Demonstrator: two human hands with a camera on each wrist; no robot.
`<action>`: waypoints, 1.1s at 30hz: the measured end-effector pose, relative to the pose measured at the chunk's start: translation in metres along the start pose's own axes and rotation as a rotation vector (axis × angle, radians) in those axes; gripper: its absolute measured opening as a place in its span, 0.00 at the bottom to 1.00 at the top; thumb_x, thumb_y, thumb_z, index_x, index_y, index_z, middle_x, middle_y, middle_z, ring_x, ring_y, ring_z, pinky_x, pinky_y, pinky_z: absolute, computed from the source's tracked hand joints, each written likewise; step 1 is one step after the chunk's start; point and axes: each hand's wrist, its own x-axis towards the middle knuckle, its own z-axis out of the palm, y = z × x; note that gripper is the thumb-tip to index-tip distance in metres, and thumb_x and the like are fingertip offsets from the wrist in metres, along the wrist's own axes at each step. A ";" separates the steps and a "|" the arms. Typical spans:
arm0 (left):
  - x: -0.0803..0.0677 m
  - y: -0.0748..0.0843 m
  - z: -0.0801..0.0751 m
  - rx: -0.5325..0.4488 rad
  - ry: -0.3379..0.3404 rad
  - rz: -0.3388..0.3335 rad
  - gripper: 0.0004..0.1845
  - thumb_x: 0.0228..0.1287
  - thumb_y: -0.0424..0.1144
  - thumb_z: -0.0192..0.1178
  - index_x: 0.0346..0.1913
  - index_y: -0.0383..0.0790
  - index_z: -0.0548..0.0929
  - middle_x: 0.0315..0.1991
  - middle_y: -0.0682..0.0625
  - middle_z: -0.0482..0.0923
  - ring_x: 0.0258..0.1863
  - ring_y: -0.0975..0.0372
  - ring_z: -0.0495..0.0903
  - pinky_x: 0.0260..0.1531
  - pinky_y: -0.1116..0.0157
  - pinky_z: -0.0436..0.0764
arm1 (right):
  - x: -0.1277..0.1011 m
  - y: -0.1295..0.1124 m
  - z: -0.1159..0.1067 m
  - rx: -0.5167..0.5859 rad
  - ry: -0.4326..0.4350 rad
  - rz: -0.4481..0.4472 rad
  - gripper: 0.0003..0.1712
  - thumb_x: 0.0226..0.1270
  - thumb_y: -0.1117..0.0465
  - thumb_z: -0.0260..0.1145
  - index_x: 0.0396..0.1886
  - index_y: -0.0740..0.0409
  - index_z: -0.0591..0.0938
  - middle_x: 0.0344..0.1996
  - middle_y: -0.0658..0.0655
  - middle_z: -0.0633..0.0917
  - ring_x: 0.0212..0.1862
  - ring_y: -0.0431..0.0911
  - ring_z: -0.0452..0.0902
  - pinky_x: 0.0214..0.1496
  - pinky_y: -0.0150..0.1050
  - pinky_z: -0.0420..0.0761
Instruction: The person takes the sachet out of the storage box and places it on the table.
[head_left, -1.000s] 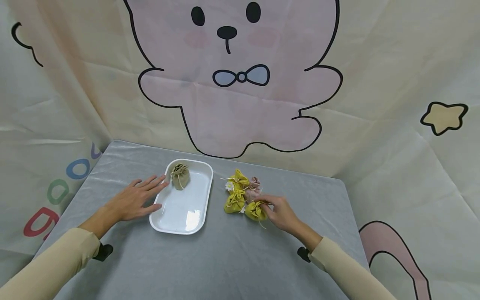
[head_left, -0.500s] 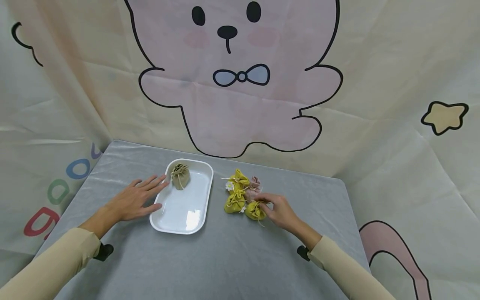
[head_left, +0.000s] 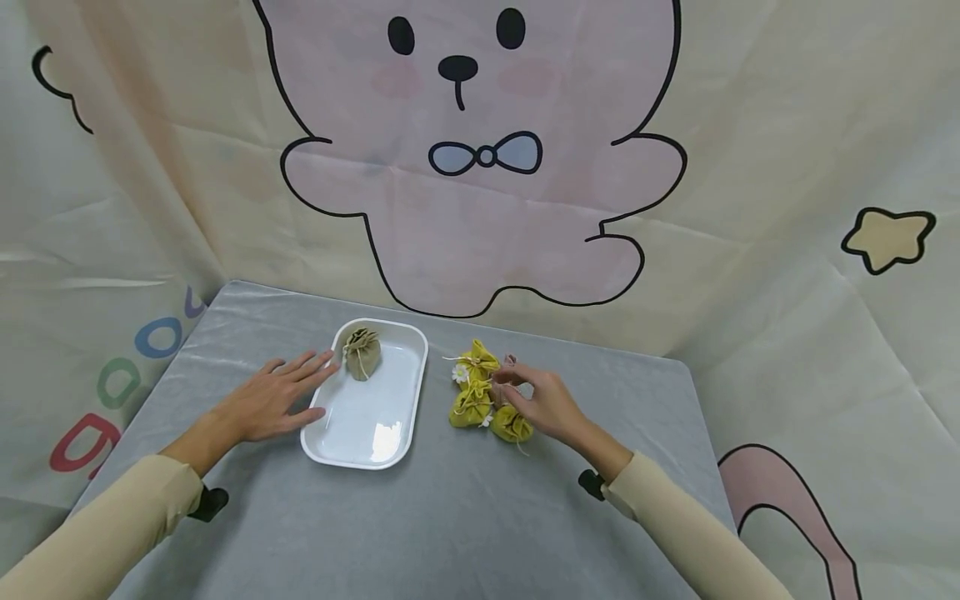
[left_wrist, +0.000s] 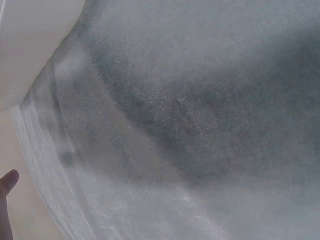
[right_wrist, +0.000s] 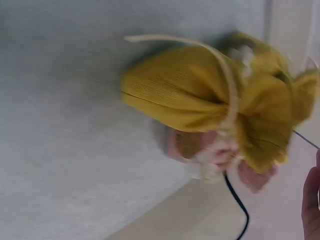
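My left hand (head_left: 273, 400) rests with spread fingers along the left rim of a white tray (head_left: 360, 442). Inside the tray, at its far left corner, sits an olive-brown drawstring pouch (head_left: 363, 358). To the right of the tray lies a cluster of small pouches. My right hand (head_left: 547, 404) is over this cluster, thumb and forefinger apart, close to a mostly covered pink pouch (head_left: 511, 359). The nearest yellow pouch (head_left: 512, 425) lies just below the fingers; its pale cord shows in the right wrist view. Two more yellow pouches, one at the front (head_left: 471, 407) and one behind (head_left: 480, 358), sit to the left.
A grey cloth (head_left: 465, 517) covers the table. White flower trims (head_left: 460, 374) show among the yellow pouches. A printed fabric backdrop (head_left: 480, 250) with a pink bear stands along the far edge.
My right hand has left the nearest yellow pouch and moved up and slightly left toward the pink one. That yellow pouch stays on the table. The left hand keeps its place on the tray.
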 end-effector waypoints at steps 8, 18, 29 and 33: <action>-0.001 0.000 0.000 -0.002 0.007 -0.002 0.40 0.67 0.58 0.59 0.76 0.43 0.63 0.77 0.43 0.57 0.74 0.43 0.57 0.62 0.35 0.62 | 0.036 -0.011 0.002 0.060 -0.013 0.038 0.16 0.67 0.67 0.68 0.55 0.60 0.83 0.48 0.60 0.87 0.48 0.47 0.85 0.46 0.45 0.84; -0.001 0.002 -0.002 -0.003 0.034 0.028 0.39 0.68 0.56 0.59 0.76 0.41 0.64 0.76 0.42 0.58 0.74 0.44 0.58 0.60 0.36 0.65 | 0.068 -0.025 0.019 0.173 -0.064 0.069 0.25 0.66 0.64 0.70 0.62 0.60 0.78 0.53 0.59 0.86 0.53 0.49 0.83 0.55 0.46 0.81; -0.001 -0.001 0.002 -0.007 0.023 0.011 0.40 0.68 0.57 0.60 0.76 0.43 0.63 0.77 0.42 0.57 0.74 0.44 0.57 0.61 0.36 0.63 | 0.105 -0.039 0.046 0.203 -0.107 0.103 0.25 0.66 0.63 0.70 0.62 0.61 0.77 0.54 0.58 0.84 0.53 0.48 0.83 0.56 0.45 0.80; 0.000 -0.002 0.003 -0.006 0.012 0.006 0.40 0.68 0.58 0.59 0.77 0.44 0.62 0.77 0.43 0.56 0.75 0.44 0.56 0.62 0.36 0.63 | 0.117 -0.041 0.055 0.215 -0.109 0.115 0.27 0.65 0.62 0.71 0.63 0.60 0.77 0.55 0.57 0.85 0.53 0.47 0.83 0.55 0.41 0.80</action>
